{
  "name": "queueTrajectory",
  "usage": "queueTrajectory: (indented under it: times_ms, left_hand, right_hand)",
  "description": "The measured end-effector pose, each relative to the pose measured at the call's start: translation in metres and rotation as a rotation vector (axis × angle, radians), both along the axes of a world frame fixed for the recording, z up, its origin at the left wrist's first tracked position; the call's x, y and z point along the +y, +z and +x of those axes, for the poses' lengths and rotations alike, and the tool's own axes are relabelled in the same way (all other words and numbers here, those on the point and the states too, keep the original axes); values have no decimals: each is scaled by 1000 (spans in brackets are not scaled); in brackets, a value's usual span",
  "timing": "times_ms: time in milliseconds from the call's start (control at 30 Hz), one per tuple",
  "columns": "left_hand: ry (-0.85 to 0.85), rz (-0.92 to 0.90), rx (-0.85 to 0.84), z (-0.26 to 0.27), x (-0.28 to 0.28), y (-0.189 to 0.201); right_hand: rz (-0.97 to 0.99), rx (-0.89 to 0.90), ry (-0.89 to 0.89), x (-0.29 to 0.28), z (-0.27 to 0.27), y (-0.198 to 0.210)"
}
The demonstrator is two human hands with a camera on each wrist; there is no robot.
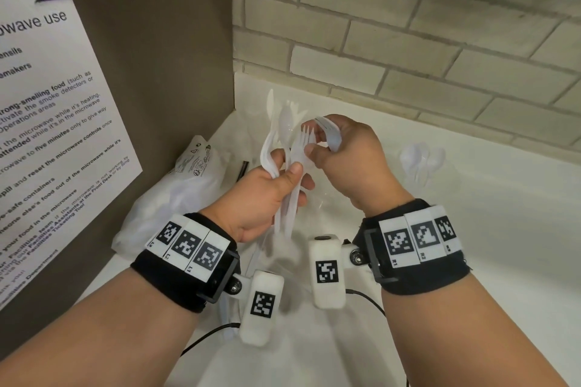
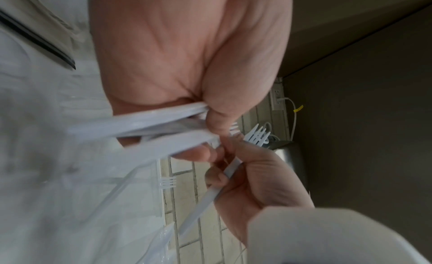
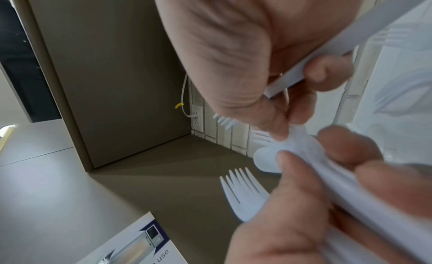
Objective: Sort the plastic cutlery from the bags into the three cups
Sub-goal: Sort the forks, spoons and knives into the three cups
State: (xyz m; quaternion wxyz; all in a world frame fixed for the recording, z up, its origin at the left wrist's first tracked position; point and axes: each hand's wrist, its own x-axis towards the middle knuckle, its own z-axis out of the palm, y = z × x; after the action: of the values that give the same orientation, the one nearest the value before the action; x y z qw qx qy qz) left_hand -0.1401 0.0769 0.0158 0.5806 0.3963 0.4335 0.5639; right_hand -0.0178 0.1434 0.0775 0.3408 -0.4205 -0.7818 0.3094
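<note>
At frame centre, my left hand grips a bundle of white plastic cutlery, thin, smooth handles fanned downward. My right hand clenches several forks, thumb pinching one in the bundle. Centre left, a crinkled translucent bag lies on the glossy white counter. Clear cup, right, holds spoons.
</note>
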Motion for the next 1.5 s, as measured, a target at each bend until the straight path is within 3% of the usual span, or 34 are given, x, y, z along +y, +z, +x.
queueTrajectory:
  times_ms: [233, 433, 600, 800, 1133, 1200, 1500]
  left_hand:
    - [51, -40, -4, 7, 1, 3]
    - [60, -56, -78, 6, 0, 8]
    - [100, -67, -110, 5, 0, 11]
    - [158, -101, -159, 7, 1, 16]
    - [156, -130, -100, 6, 3, 12]
    - [133, -138, -72, 6, 2, 12]
    - [-13, -115, 162, 11, 1, 9]
  right_hand:
    - [66, 9, -161, 0, -2, -12]
    - [-84, 179, -146, -4, -1, -10]
    - [-212, 191, -148, -3, 2, -12]
    - [-159, 209, -146, -5, 0, -13]
    - [-396, 586, -59, -11, 6, 6]
    - [-401, 558, -15, -11, 8, 8]
    - [-174, 97, 146, -17, 0, 9]
